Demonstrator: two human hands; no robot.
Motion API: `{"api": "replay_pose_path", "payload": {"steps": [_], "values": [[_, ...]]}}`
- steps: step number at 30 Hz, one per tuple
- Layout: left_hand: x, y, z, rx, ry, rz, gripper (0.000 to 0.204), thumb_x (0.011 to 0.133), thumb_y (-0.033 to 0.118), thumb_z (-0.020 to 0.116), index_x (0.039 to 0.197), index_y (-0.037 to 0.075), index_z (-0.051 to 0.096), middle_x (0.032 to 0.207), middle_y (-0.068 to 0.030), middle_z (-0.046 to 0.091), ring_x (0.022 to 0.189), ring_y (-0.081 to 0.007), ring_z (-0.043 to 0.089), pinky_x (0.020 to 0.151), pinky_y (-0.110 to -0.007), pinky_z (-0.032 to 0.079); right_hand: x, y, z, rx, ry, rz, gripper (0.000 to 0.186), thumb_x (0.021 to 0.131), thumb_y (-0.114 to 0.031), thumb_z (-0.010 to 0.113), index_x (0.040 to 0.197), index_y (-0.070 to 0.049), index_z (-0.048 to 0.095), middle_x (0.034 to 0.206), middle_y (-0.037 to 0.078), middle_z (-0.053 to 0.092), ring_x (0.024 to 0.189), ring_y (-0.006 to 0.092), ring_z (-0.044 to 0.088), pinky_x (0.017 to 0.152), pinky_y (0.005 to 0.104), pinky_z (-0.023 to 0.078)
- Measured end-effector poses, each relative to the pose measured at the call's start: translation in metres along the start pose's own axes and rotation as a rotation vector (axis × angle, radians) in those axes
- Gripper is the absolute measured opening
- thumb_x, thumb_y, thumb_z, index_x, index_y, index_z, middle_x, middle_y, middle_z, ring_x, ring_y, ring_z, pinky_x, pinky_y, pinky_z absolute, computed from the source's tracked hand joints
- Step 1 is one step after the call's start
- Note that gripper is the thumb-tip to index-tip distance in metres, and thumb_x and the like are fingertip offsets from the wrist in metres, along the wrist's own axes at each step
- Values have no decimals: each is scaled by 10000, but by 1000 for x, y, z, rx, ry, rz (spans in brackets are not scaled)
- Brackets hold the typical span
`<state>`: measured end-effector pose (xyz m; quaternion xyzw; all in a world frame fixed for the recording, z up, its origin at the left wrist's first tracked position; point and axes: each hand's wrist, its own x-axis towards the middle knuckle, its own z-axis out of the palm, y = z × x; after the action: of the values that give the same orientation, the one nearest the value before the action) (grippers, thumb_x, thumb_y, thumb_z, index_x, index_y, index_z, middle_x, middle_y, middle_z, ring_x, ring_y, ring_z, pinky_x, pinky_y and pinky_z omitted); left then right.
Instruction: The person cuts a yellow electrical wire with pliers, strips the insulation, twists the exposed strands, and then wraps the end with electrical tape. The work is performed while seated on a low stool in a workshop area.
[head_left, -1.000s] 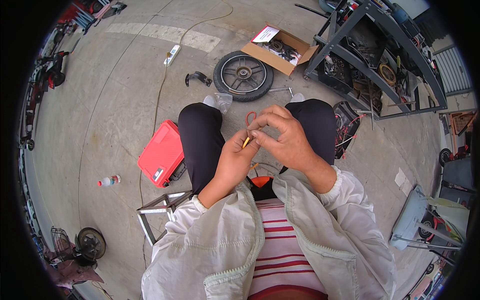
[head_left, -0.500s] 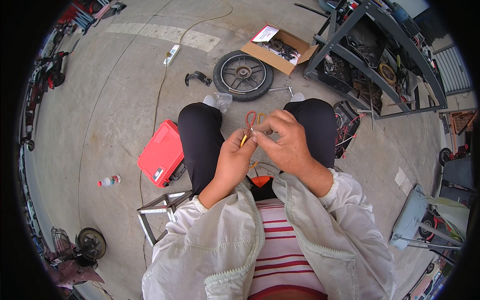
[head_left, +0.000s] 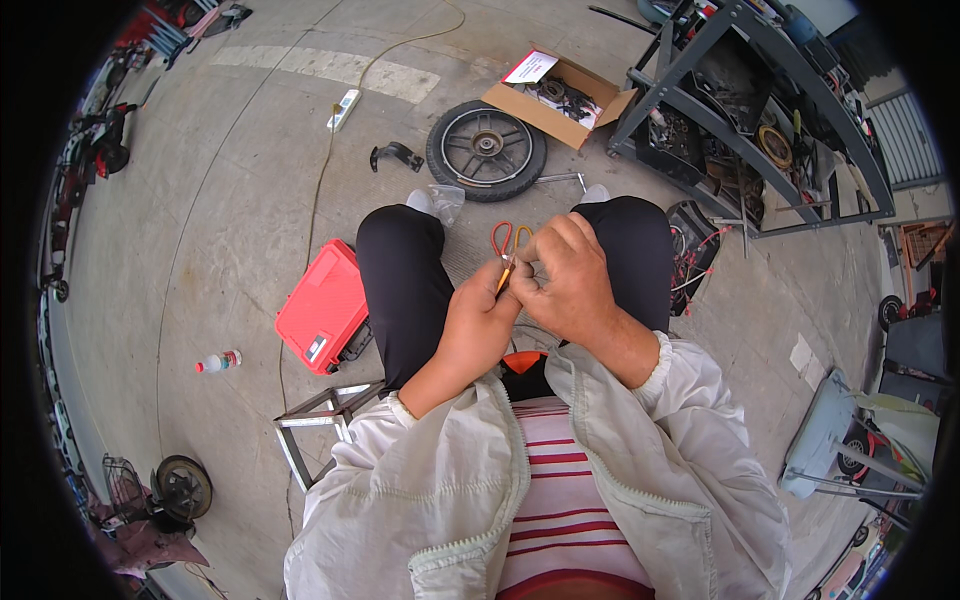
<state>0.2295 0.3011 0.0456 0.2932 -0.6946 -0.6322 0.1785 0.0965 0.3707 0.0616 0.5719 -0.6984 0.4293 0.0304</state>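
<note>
Hands, head view: together; left hand [head_left: 480, 312] pinches a yellow wire [head_left: 505, 277] between the knees; right hand [head_left: 572, 278] meets it, grip partly hidden.
Wire risk: a loose pinch might drop it; red loop [head_left: 493, 238] could snag fingers.
Concrete floor [head_left: 240, 250]: spoked wheel [head_left: 487, 146] ahead, red case [head_left: 325, 305] left.
Workshop: grey rack [head_left: 680, 70], front right.

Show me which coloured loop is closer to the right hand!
The yellow loop, beside the right hand; the red loop sits farther left.
</note>
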Motion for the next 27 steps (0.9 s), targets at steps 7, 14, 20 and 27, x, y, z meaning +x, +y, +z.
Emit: {"api": "replay_pose_path", "payload": {"steps": [7, 14, 20, 27], "values": [[-10, -9, -2, -72, -41, -201, 119, 991, 113, 597, 942, 5, 589, 789, 15, 512, 738, -61, 427, 677, -235, 394, 27, 17, -39, 57, 132, 299, 138, 757, -17, 706, 890, -39, 673, 831, 89, 596, 824, 303, 590, 776, 405, 473], [-2, -9, -2, -9, 31, 17, 168, 973, 157, 624, 963, -9, 598, 706, -41, 561, 643, -95, 488, 594, -281, 435, 8, 2, -30, 171, -281, 98, 172, 811, -55, 701, 981, -67, 718, 932, 104, 610, 906, 286, 589, 812, 391, 493], [-4, -3, -6, -31, -36, -90, 121, 986, 122, 608, 937, 13, 587, 792, 21, 524, 737, -53, 451, 643, -234, 405, 9, 3, -31, 214, -251, 107, 83, 807, -44, 702, 885, -33, 675, 865, 97, 623, 824, 288, 615, 755, 388, 508], [-2, -7, -6, -43, -70, -35, 151, 974, 147, 620, 990, 0, 594, 785, -58, 605, 719, -116, 537, 658, -301, 464, 11, -3, -39, 489, -319, 268, 95, 846, 0, 655, 934, -29, 635, 844, 79, 615, 749, 188, 625, 680, 310, 503]]}}
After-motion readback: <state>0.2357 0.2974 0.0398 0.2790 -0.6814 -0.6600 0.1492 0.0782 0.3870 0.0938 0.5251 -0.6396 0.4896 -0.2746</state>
